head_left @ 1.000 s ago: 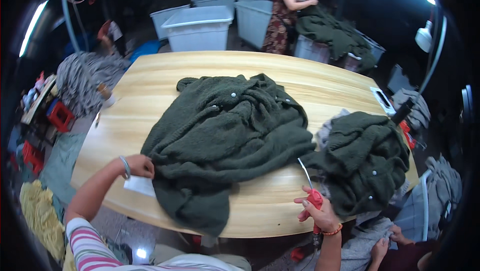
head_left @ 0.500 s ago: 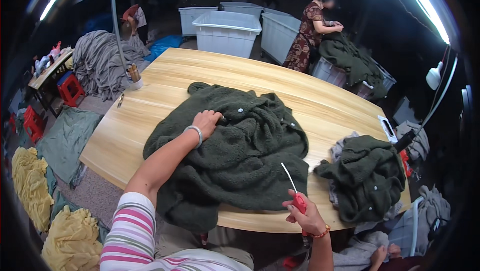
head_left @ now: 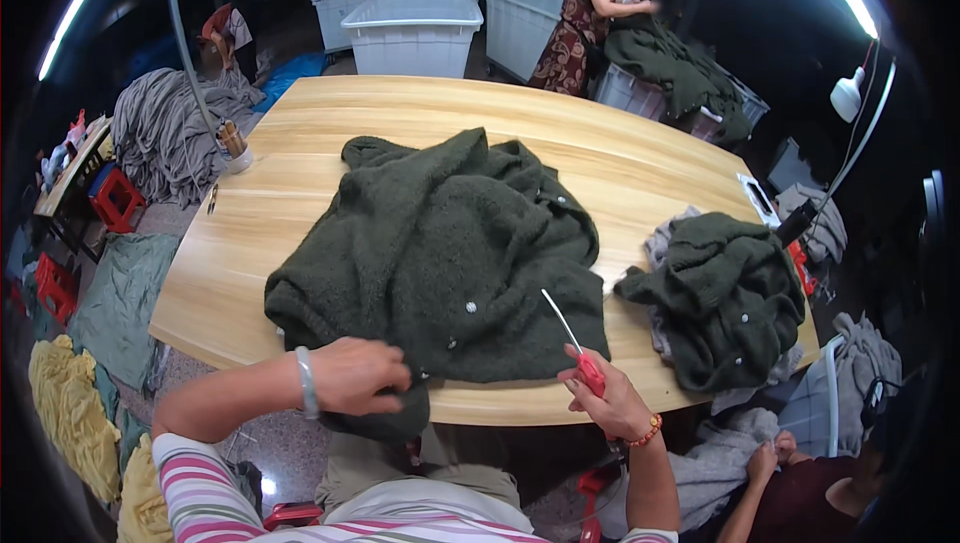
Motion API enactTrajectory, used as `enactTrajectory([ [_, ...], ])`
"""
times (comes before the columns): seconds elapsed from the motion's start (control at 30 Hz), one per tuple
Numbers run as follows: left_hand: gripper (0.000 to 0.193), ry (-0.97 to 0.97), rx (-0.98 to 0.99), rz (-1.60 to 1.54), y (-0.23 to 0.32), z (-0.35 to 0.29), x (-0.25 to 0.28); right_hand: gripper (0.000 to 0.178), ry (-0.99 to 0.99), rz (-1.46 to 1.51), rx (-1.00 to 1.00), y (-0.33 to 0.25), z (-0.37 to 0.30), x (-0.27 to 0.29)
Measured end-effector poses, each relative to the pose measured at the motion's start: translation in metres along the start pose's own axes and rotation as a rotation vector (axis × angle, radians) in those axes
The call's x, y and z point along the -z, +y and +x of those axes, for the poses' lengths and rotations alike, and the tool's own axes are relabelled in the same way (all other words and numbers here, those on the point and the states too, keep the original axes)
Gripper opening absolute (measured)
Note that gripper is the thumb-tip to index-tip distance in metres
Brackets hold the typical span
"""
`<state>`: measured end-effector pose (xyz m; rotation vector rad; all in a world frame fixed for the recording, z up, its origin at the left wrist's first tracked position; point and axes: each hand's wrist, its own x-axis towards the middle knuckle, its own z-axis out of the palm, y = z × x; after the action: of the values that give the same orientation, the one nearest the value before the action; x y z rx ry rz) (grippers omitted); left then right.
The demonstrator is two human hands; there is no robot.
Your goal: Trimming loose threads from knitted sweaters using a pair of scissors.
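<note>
A dark green fleecy cardigan (head_left: 440, 233) with pale round buttons lies rumpled across the table. Over its near left edge is my left hand (head_left: 365, 375), fingers bent and blurred; whether they grip the cloth I cannot tell. My right hand (head_left: 612, 401) is closed round a red-handled tool (head_left: 591, 375) with a long, thin, pale metal tip. That tip points up and left over the cardigan's lower right part, and whether it touches cloth is unclear. A second dark green buttoned garment (head_left: 725, 293) sits bunched at the right, with grey cloth partly under it.
The wooden table (head_left: 230, 273) has a cup of brown sticks (head_left: 235, 151) at its left edge. White bins (head_left: 412, 38) stand beyond it. One person (head_left: 580, 28) handles green cloth at the far right; another person's hands (head_left: 770, 455) hold grey cloth nearby at lower right.
My left hand has moved toward me from mid-cardigan to its near edge. The buttoned front has come nearer with it. My right hand keeps its hold on the tool; the view has shifted.
</note>
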<state>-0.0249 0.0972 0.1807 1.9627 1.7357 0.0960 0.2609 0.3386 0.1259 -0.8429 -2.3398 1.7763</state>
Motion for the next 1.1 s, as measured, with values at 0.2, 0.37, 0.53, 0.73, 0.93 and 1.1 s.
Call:
enactTrajectory([
  [0.2, 0.041, 0.53, -0.117, 0.269, -0.031, 0.103, -0.01, 0.047, -0.078, -0.131, 0.013, -0.009, 0.001, -0.022],
  [0.37, 0.055, 0.468, 0.02, 0.418, -0.092, 0.149, -0.074, 0.046, -0.068, -0.449, 0.017, -0.018, -0.004, -0.042],
  [0.53, 0.054, 0.508, 0.057, 0.431, -0.074, 0.138, -0.078, 0.045, -0.2, -0.505, -0.012, -0.024, -0.015, -0.049],
  [0.73, 0.062, 0.503, 0.072, 0.302, -0.032, 0.086, -0.103, 0.045, -0.145, -0.445, 0.002, -0.017, -0.021, -0.038],
  [0.93, 0.045, 0.604, 0.042, -0.334, -0.045, 0.057, -0.124, 0.047, -0.466, -0.478, 0.04, -0.03, -0.03, -0.072],
  [1.1, 0.039, 0.771, 0.033, -1.249, -0.04, 0.041, -0.137, 0.046, -0.535, -0.516, 0.074, -0.029, -0.032, -0.088],
])
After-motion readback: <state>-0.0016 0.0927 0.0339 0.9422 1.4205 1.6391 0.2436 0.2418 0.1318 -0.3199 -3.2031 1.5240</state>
